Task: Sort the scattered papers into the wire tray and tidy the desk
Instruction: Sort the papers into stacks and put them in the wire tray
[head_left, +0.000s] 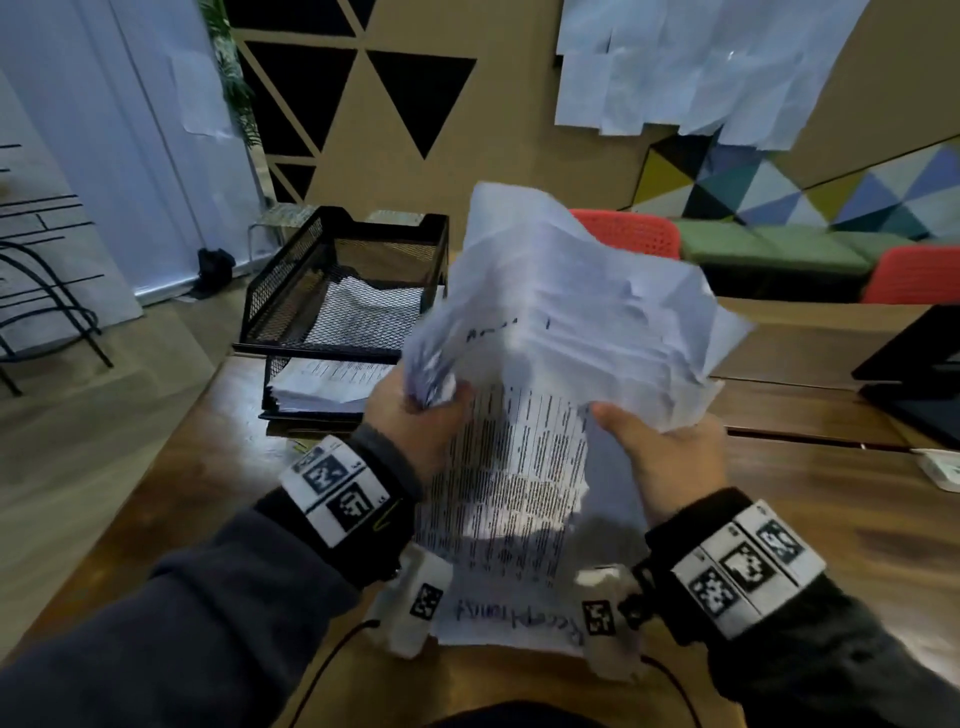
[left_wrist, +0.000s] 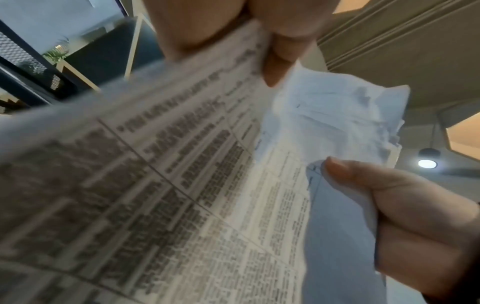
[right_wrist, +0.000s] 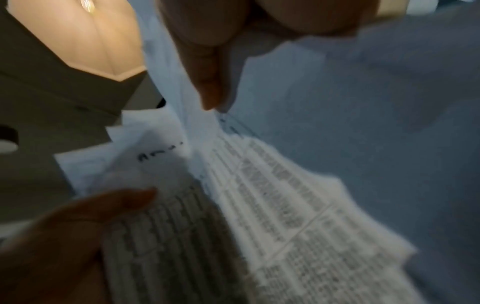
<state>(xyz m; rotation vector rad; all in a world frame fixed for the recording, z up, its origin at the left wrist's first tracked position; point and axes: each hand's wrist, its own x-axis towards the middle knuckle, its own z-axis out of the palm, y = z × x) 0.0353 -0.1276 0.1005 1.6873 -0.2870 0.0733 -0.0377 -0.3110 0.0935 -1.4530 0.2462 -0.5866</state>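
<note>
Both hands are clamped on the paper stack (head_left: 545, 322), mid-frame in the head view, above the counter (head_left: 810, 499). Left hand (head_left: 415, 415) pinches its lower left edge, right hand (head_left: 670, 457) its lower right. I read the sheets as light, limp, crumpled and slippery; they will likely fan out. Better to grip the stack's opposite edges. Wire tray (head_left: 291, 291) sits upper left and already holds papers.

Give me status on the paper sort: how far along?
Done: both tiers of the wire tray already hold printed sheets. In hand: the left hand and right hand both have a grip on a crumpled bundle of papers raised over the desk, near the tray. Left: this bundle still has to go in; a small white item sits at the desk's right edge.
</note>
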